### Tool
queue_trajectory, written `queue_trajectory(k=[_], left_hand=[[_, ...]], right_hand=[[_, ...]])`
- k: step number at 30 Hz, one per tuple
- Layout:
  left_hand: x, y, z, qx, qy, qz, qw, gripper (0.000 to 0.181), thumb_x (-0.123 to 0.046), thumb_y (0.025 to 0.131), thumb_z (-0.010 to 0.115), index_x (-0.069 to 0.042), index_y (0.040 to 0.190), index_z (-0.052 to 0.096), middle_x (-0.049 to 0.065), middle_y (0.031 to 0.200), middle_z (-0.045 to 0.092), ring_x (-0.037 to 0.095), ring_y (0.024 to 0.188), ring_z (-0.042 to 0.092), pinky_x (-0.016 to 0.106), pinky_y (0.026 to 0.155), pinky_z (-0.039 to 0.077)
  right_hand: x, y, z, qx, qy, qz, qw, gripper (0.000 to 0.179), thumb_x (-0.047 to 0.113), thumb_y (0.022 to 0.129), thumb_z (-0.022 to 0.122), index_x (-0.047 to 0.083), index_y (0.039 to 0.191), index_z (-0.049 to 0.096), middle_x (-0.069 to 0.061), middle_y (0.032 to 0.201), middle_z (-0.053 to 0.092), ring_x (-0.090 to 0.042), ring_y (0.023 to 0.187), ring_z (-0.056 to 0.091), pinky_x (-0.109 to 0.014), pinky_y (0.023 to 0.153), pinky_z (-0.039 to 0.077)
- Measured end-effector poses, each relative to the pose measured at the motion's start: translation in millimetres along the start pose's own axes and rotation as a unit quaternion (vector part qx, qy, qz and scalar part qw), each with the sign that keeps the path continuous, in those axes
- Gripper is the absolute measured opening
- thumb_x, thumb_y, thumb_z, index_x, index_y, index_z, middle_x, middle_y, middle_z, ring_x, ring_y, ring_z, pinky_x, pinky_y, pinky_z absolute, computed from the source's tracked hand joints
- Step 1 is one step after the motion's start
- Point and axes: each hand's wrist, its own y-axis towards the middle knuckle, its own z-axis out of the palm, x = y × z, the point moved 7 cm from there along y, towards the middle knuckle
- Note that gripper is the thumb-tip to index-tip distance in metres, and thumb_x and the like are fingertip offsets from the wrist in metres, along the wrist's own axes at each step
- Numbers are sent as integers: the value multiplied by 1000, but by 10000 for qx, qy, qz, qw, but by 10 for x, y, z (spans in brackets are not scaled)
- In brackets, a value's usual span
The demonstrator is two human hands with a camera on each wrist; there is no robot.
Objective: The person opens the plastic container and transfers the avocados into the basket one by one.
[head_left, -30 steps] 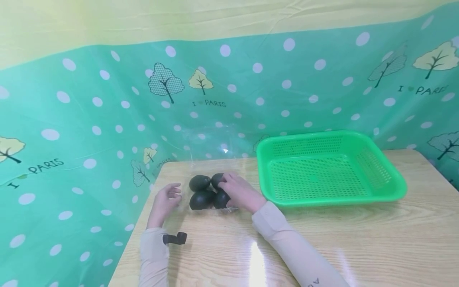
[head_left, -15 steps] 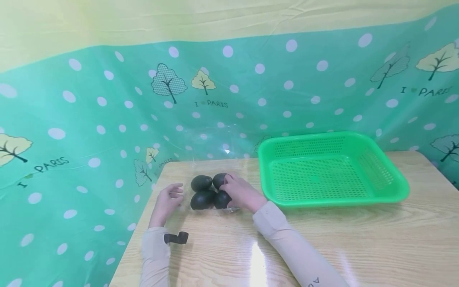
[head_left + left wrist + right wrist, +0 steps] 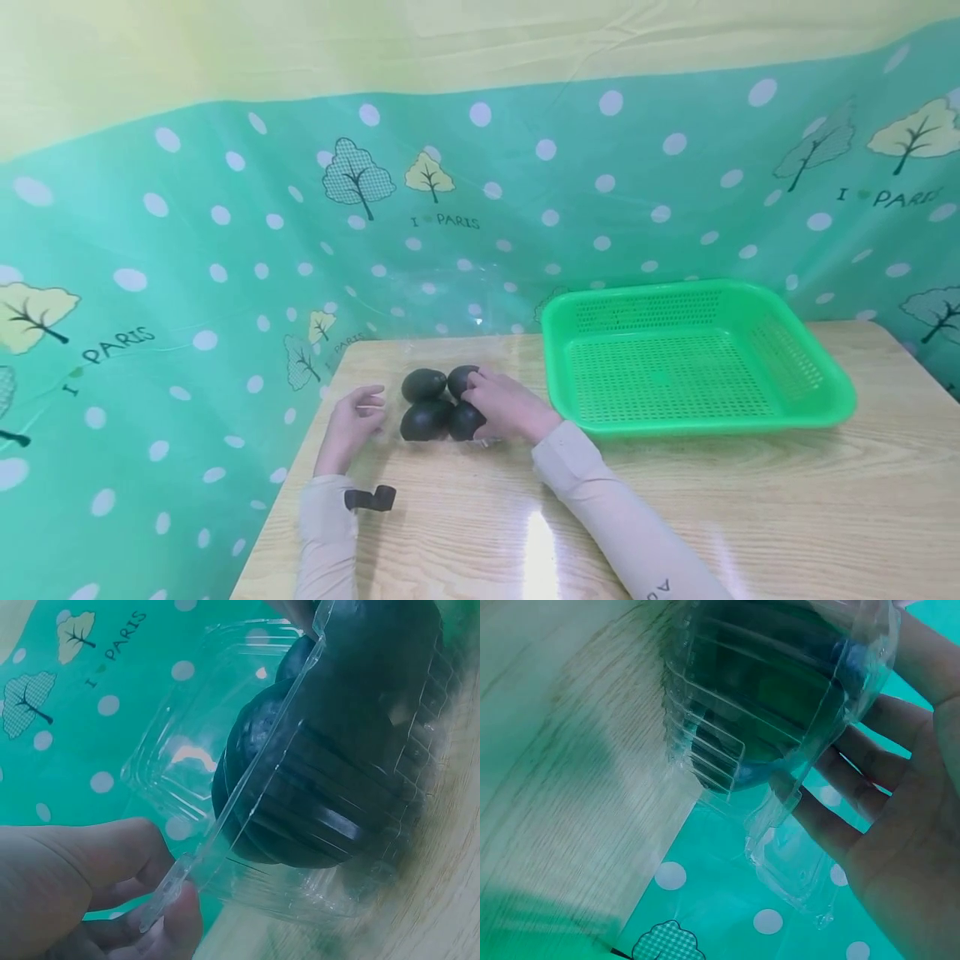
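Several dark avocados (image 3: 425, 420) lie in a clear plastic clamshell box (image 3: 821, 727), whose lid (image 3: 176, 761) stands open at the back. My left hand (image 3: 352, 427) is at the box's left side. In the left wrist view its curled fingers pinch the clear rim (image 3: 165, 895). From the right, my right hand (image 3: 510, 406) reaches over the box wall. Its thumb and fingers lie around the near right avocado (image 3: 464, 422), and a fingertip also touches the far right avocado (image 3: 461, 380). Its fingertips are partly hidden behind the fruit and plastic.
To the right of the box, a green perforated basket (image 3: 697, 425) sits on the wooden table (image 3: 465, 533). A green dotted cloth (image 3: 247, 250) hangs behind and to the left of the table. A black strap mount (image 3: 371, 498) sticks out from the left sleeve.
The head view has shifted slightly, so the scene sits a little farther right and lower. Both hands, the avocados and the box keep their places relative to each other.
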Motion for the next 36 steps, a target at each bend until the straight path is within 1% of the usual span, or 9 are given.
queue_trajectory(k=[4,9,11,15,18,21,26,32,36], left_hand=[[-1,-14,5,2,-96,-59,9999,55,2,87,58,2,141,49,28,127,57,34,100,65,27,72,59],[1,-16,7,-24,-166,-82,9998,54,1,87,58,2,141,49,28,127,57,38,101,64,25,71,58],[9,-15,5,-45,-162,-92,9998,54,1,87,58,2,140,49,29,127,57,39,101,64,25,70,58],[16,-16,8,-34,-138,-143,9998,54,0,88,57,3,140,49,29,127,56,38,100,64,26,71,59],[6,-20,14,2,-138,-196,9997,54,-1,88,57,2,141,48,28,128,56,38,98,65,28,72,59],[-8,-31,21,64,-120,-238,9996,55,-2,89,57,3,143,46,29,129,56,37,97,65,31,74,59],[6,-30,36,189,-119,-312,9993,57,-3,90,56,4,145,43,30,132,54,36,102,64,37,78,60],[21,-7,49,220,-94,-285,9993,53,-5,91,55,3,143,47,28,130,56,39,108,62,35,80,60],[31,-6,50,238,-195,-319,9990,52,-5,91,55,2,142,48,28,130,55,40,110,61,36,81,60]], right_hand=[[-15,16,1,-57,50,-33,10000,46,32,69,88,11,108,74,-3,113,62,-19,106,54,-30,90,53],[-37,31,-16,-171,175,-48,9997,43,33,68,87,11,102,74,-2,112,63,-19,105,56,-31,91,53],[-40,30,-27,-208,258,-35,9994,44,32,67,87,10,104,74,-3,113,63,-20,106,57,-32,92,52],[-48,22,-37,-254,355,29,9990,52,31,68,85,8,113,71,-4,118,63,-20,108,58,-33,95,52],[-59,16,-49,-338,429,82,9985,52,32,70,84,8,114,69,-4,115,64,-19,104,60,-33,91,54],[-72,8,-69,-455,621,151,9969,50,32,72,84,10,114,67,-3,111,66,-18,99,61,-32,86,55],[-84,-7,-95,-575,923,288,9937,59,33,74,82,11,125,64,-3,114,66,-17,99,62,-33,85,55],[-97,-17,-107,-632,965,369,9926,59,35,74,82,11,125,63,-2,115,66,-18,101,62,-34,86,55],[-113,-24,-101,-657,924,405,9927,58,35,74,82,12,124,64,-2,115,65,-18,102,62,-35,86,55]])
